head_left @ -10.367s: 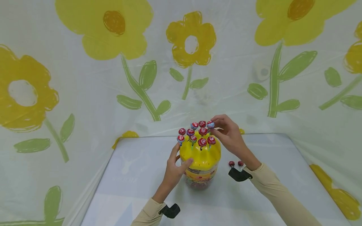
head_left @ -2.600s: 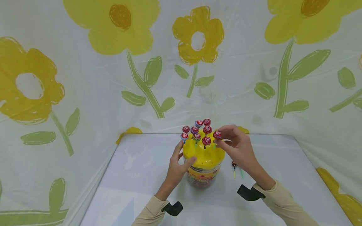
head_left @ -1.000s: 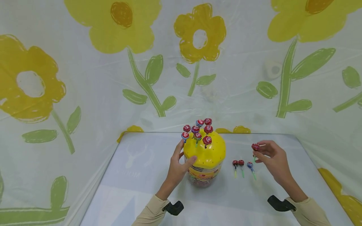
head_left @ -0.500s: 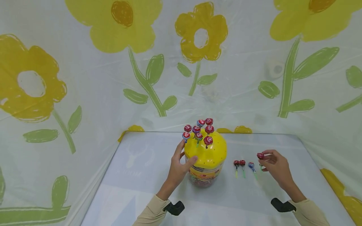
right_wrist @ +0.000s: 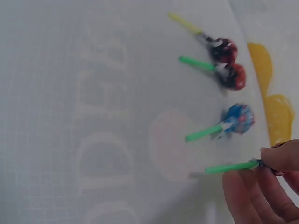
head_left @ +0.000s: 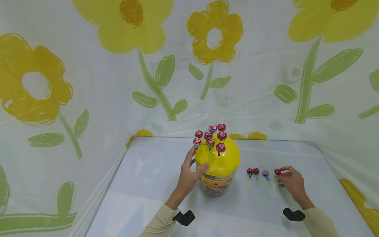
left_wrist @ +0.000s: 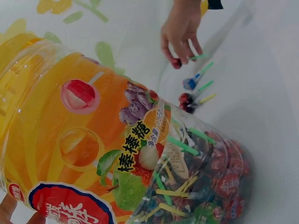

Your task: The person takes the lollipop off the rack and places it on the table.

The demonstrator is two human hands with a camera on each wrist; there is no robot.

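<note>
My left hand (head_left: 189,174) grips the rim of the yellow lid (head_left: 222,161) on a clear plastic jar (left_wrist: 112,140) full of lollipops. Several wrapped lollipops (head_left: 220,148) stand upright in holes of that lid. To the right, my right hand (head_left: 293,184) pinches a red lollipop (head_left: 277,171) by its head, low at the tabletop, its green stick (right_wrist: 229,167) pointing toward me. Beside it lies a blue lollipop (right_wrist: 239,119) with a green stick. Further left are two dark red lollipops (right_wrist: 232,76), side by side, one stick green and one yellow.
The jar stands on a pale table (head_left: 148,184) with faint printed lettering. Behind and around the table hangs a white curtain (head_left: 251,82) printed with yellow flowers. A dark camera strap sits on each wrist.
A blue lollipop, then a red one, left the lid. The blue one now lies on the table. My right hand carried the red one right and down to the tabletop; the left hand stayed.
</note>
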